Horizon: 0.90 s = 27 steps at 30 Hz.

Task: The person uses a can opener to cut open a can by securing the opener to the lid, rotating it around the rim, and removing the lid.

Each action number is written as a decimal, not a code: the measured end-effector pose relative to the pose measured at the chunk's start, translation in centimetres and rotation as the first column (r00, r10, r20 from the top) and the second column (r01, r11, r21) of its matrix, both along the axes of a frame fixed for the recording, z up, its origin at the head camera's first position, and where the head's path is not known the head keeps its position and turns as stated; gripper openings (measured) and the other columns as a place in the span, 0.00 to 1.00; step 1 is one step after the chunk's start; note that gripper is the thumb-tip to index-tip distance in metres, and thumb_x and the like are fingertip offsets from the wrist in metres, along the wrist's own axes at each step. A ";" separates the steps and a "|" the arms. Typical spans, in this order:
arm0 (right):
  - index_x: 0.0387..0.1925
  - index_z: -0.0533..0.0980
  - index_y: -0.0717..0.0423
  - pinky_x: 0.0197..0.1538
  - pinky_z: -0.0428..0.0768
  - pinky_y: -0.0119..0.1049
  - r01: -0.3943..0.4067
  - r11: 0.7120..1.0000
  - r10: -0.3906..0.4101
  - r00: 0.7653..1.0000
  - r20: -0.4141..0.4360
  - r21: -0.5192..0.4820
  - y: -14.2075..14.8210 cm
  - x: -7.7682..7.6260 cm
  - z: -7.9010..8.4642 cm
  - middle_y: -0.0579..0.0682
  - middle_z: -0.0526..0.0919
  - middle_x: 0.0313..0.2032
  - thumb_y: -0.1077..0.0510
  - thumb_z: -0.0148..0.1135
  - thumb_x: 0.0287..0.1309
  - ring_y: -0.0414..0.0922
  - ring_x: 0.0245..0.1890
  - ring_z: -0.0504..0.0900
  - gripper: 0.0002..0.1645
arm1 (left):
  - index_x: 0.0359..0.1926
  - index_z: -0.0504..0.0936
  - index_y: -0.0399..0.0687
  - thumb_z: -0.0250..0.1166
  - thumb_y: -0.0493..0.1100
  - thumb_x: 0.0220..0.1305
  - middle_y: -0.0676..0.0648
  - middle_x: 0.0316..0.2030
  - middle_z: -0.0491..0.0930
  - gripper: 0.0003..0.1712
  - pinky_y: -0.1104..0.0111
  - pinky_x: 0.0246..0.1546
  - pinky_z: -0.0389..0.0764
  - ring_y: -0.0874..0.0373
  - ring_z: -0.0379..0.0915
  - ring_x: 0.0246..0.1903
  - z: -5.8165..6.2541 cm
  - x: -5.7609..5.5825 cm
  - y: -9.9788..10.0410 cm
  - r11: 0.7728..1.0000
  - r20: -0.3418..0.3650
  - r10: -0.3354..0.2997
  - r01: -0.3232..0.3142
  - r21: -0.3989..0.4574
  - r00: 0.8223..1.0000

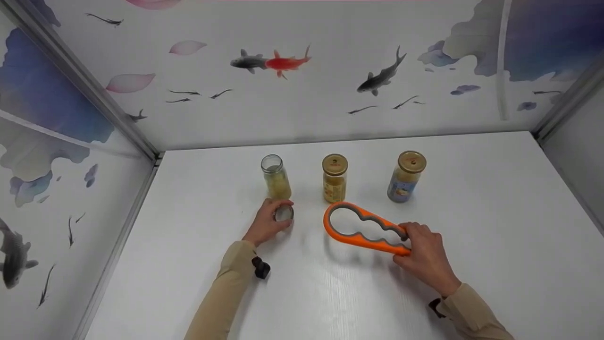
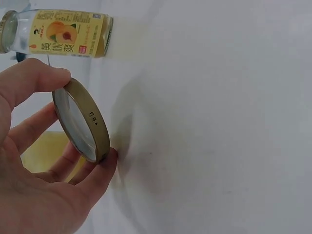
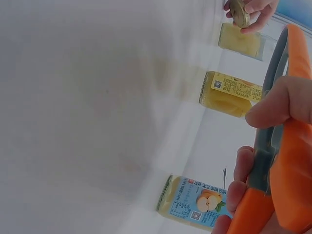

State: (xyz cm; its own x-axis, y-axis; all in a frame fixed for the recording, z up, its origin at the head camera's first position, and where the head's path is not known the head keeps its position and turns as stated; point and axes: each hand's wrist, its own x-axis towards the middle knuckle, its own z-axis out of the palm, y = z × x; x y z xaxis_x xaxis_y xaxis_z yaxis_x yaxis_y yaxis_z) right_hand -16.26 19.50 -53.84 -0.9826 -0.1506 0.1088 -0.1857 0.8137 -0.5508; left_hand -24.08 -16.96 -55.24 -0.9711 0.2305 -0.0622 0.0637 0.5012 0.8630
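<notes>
My left hand [image 1: 268, 224] pinches a gold metal jar lid [image 2: 90, 117] by its rim between thumb and fingers, its pale inner side facing up in the head view. Just behind that hand stands an uncapped glass jar [image 1: 276, 179] with yellowish contents. My right hand [image 1: 427, 255] grips the handle ends of an orange and grey jar opener [image 1: 351, 240], whose rounded loop points left above the table. Beyond the loop is a capped jar with a yellow label [image 1: 334, 182], its lid gold.
A third jar, blue-labelled with a gold lid [image 1: 405, 182], stands to the right on the white table [image 1: 198, 189]. Behind the table rises a back wall [image 1: 302, 113] painted with fish, and a side wall [image 1: 61, 189] borders the left.
</notes>
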 end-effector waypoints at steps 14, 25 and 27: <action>0.45 0.76 0.62 0.40 0.65 0.48 0.001 1.000 -0.002 1.000 -0.017 -0.019 0.1 0.2 -0.2 0.49 0.77 0.32 0.66 0.71 0.36 0.48 0.33 0.70 0.27 | 0.54 0.78 0.42 0.69 0.33 0.56 0.40 0.53 0.65 0.23 0.53 0.60 0.66 0.44 0.65 0.55 0.4 -0.7 -0.2 0.971 -0.031 -0.043 0.035 -0.235 0.999; 0.45 0.76 0.63 0.40 0.65 0.47 0.000 1.000 0.000 1.000 0.005 -0.021 0.6 0.3 -0.2 0.49 0.77 0.32 0.65 0.72 0.36 0.48 0.33 0.69 0.28 | 0.52 0.78 0.42 0.69 0.34 0.57 0.38 0.53 0.66 0.20 0.53 0.58 0.68 0.44 0.65 0.55 0.5 -0.8 0.2 0.937 -0.064 -0.077 0.050 -0.345 0.995; 0.45 0.76 0.63 0.40 0.65 0.47 0.000 1.000 0.000 1.000 0.007 -0.023 0.7 0.2 -0.1 0.49 0.76 0.33 0.65 0.72 0.36 0.49 0.33 0.69 0.28 | 0.52 0.78 0.42 0.69 0.34 0.58 0.37 0.53 0.66 0.20 0.53 0.58 0.68 0.44 0.65 0.55 0.5 -0.8 0.2 0.926 -0.054 -0.079 0.053 -0.373 0.995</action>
State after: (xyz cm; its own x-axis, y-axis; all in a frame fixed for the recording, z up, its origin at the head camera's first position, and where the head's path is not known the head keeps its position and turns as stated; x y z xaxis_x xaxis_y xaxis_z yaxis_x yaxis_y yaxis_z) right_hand -16.01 20.16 -53.98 -0.9834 -0.1478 0.1056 -0.1817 0.8008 -0.5706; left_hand -24.90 -16.72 -54.72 -0.9593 0.2673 -0.0913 0.1585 0.7769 0.6094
